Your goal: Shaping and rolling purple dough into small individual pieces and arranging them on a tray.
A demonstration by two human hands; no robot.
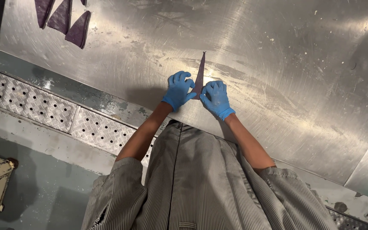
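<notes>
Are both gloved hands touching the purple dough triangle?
Touching. The head view shows the left hand and right hand with fingertips pressed on the wide end of the purple dough triangle, no gap visible.

Two gloved hands, left (178, 90) and right (216, 99), one purple dough triangle (200, 72) between them, three more purple pieces (64, 19) far off.

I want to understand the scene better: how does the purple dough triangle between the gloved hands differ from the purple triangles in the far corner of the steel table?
The triangle between the hands is long, narrow and alone; the corner triangles look wider and lie grouped together. The left hand and right hand touch its wide end; nobody touches the corner ones. All are dark purple and lie flat on the steel table.
</notes>
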